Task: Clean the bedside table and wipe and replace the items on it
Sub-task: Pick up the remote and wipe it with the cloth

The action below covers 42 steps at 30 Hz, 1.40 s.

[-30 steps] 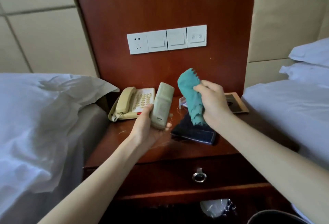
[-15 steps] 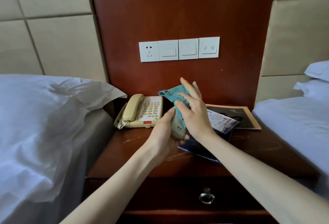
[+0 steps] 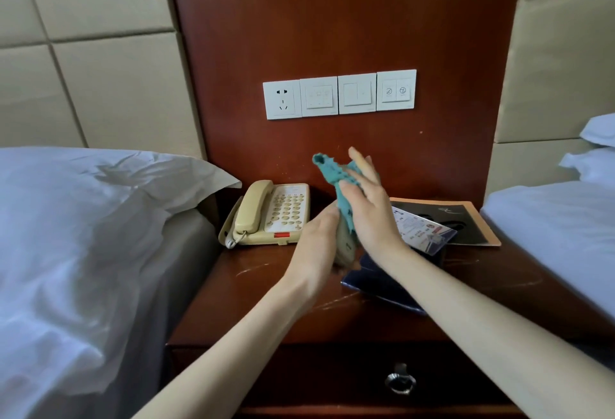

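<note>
Our right hand [image 3: 369, 215] is flat, fingers straight, pressing the teal cloth [image 3: 334, 182] against the right side of the remote [image 3: 346, 249]. Our left hand [image 3: 316, 242] is curled round the remote from the other side, gripping it low down, so it's sandwiched between both palms above the bedside table [image 3: 249, 288]. The remote stands nearly upright, long axis running up and slightly away from us, mostly hidden by the cloth. So we reckon the wipe has to run along that axis, with the right hand doing the sliding and the left just bracing. The phone [image 3: 269, 214] sits just left, a dark folder [image 3: 382, 285] and leaflet [image 3: 422, 230] underneath to the right.
</note>
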### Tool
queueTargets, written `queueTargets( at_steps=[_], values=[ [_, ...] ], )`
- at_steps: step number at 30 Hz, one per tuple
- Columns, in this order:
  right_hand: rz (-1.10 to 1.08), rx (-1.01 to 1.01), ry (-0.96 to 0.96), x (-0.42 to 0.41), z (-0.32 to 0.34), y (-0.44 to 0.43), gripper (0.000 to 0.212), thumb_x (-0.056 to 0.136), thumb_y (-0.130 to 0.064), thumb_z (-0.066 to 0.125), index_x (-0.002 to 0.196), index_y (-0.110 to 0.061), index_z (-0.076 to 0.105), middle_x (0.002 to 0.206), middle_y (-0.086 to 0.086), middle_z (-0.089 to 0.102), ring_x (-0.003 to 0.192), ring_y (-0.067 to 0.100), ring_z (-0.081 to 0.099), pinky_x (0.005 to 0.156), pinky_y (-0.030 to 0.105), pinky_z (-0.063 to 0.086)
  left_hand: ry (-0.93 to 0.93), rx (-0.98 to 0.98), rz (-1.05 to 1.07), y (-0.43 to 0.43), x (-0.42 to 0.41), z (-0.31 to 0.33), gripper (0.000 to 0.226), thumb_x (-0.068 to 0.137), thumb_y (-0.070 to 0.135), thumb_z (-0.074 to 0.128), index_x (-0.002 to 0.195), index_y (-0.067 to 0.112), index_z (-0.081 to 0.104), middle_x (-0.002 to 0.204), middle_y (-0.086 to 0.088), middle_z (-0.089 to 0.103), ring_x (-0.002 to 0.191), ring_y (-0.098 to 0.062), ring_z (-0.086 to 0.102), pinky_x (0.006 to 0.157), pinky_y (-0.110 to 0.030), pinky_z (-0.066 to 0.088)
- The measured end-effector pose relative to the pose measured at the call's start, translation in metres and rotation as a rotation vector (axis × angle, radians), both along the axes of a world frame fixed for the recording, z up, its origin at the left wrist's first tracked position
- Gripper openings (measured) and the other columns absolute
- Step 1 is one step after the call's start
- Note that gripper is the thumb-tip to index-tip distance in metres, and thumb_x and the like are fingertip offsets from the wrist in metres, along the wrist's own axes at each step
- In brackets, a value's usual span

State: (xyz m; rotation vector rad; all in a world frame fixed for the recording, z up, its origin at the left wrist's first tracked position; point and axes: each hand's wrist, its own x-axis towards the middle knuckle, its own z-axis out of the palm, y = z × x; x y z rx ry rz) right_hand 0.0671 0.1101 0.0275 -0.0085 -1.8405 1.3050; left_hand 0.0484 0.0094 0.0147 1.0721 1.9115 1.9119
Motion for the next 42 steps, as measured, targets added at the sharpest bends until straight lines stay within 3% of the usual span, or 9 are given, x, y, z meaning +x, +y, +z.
queueTargets(
  at_steps=[4, 11, 15, 19, 25, 29, 32, 36, 42],
  values=[
    [0.024, -0.355, -0.057, -0.005, 0.006, 0.008, 0.036, 0.099, -0.017, 0.045, 0.135, -0.015, 0.049, 0.150, 0.003, 0.039, 0.132, 0.017, 0.044, 0.112, 0.039, 0.034, 0.089, -0.039, 0.072, 0.001, 0.009, -0.005, 0.035, 0.097, 0.033, 0.028, 0.101, 0.041, 0.062, 0.068, 0.011, 0.066, 0.053, -0.009, 0.061, 0.041, -0.017, 0.042],
    [0.090, -0.707, -0.085, 0.001, -0.015, -0.004, 0.029, 0.099, -0.026, 0.048, 0.126, -0.033, 0.056, 0.104, -0.012, 0.064, 0.099, 0.008, 0.062, 0.077, 0.027, 0.049, 0.497, -0.404, 0.239, 0.003, 0.005, 0.001, 0.047, 0.098, 0.033, 0.020, 0.141, 0.049, 0.023, 0.116, 0.000, 0.060, 0.103, -0.023, 0.055, 0.088, -0.046, 0.048],
    [0.107, -0.771, -0.068, 0.008, -0.011, 0.000, 0.021, 0.098, -0.026, 0.049, 0.114, -0.037, 0.057, 0.103, -0.009, 0.066, 0.094, 0.010, 0.064, 0.065, 0.027, 0.049, 0.699, -0.518, 0.238, 0.006, 0.005, 0.009, 0.047, 0.100, 0.029, 0.018, 0.147, 0.035, 0.019, 0.138, 0.003, 0.046, 0.104, -0.025, 0.051, 0.092, -0.044, 0.046],
    [-0.021, -0.735, -0.023, 0.010, 0.005, 0.016, 0.023, 0.091, -0.011, 0.056, 0.110, -0.020, 0.065, 0.095, 0.003, 0.068, 0.084, 0.018, 0.064, 0.068, 0.031, 0.053, 0.651, -0.491, 0.213, 0.001, 0.016, 0.007, 0.044, 0.100, 0.043, 0.017, 0.144, 0.045, 0.019, 0.110, -0.005, 0.053, 0.098, -0.032, 0.055, 0.090, -0.048, 0.045],
    [-0.065, -0.996, 0.005, 0.017, 0.002, 0.034, 0.020, 0.082, -0.003, 0.061, 0.067, -0.012, 0.071, 0.070, 0.013, 0.070, 0.058, 0.023, 0.065, 0.055, 0.032, 0.057, 0.594, -0.514, 0.088, -0.005, 0.019, -0.006, 0.045, 0.097, 0.052, 0.020, 0.142, 0.051, 0.018, 0.128, 0.002, 0.053, 0.117, -0.028, 0.052, 0.101, -0.042, 0.041],
    [0.079, -1.280, 0.088, 0.013, 0.007, 0.034, 0.018, 0.084, -0.022, 0.062, 0.084, -0.005, 0.063, 0.073, 0.013, 0.065, 0.055, 0.023, 0.064, 0.047, 0.025, 0.052, 0.353, -0.206, -0.067, -0.002, 0.014, -0.010, 0.040, 0.100, 0.043, 0.028, 0.138, 0.050, 0.035, 0.128, 0.022, 0.055, 0.088, 0.008, 0.060, 0.072, -0.004, 0.047],
    [0.096, -1.226, 0.081, 0.011, 0.009, 0.028, 0.029, 0.088, -0.039, 0.058, 0.081, -0.011, 0.063, 0.068, 0.008, 0.067, 0.055, 0.020, 0.066, 0.053, 0.027, 0.051, 0.323, -0.134, -0.045, 0.005, 0.009, -0.007, 0.039, 0.100, 0.044, 0.027, 0.138, 0.050, 0.035, 0.122, 0.018, 0.059, 0.068, 0.001, 0.058, 0.057, -0.014, 0.049],
    [0.141, -1.171, 0.021, 0.012, 0.007, 0.013, 0.031, 0.092, -0.045, 0.053, 0.093, -0.016, 0.065, 0.089, 0.007, 0.070, 0.077, 0.021, 0.068, 0.063, 0.032, 0.051, 0.513, -0.233, 0.077, 0.014, 0.000, 0.002, 0.042, 0.102, 0.038, 0.023, 0.142, 0.049, 0.024, 0.127, 0.006, 0.051, 0.106, -0.001, 0.049, 0.092, -0.019, 0.038],
    [0.308, -1.066, 0.062, 0.015, -0.004, -0.001, 0.020, 0.095, -0.029, 0.056, 0.111, -0.023, 0.065, 0.098, 0.002, 0.072, 0.083, 0.017, 0.072, 0.069, 0.034, 0.055, 0.610, -0.366, 0.123, 0.008, -0.022, 0.008, 0.069, 0.092, 0.008, 0.036, 0.145, 0.049, 0.017, 0.127, -0.006, 0.049, 0.119, -0.023, 0.040, 0.106, -0.042, 0.033]
  ],
)
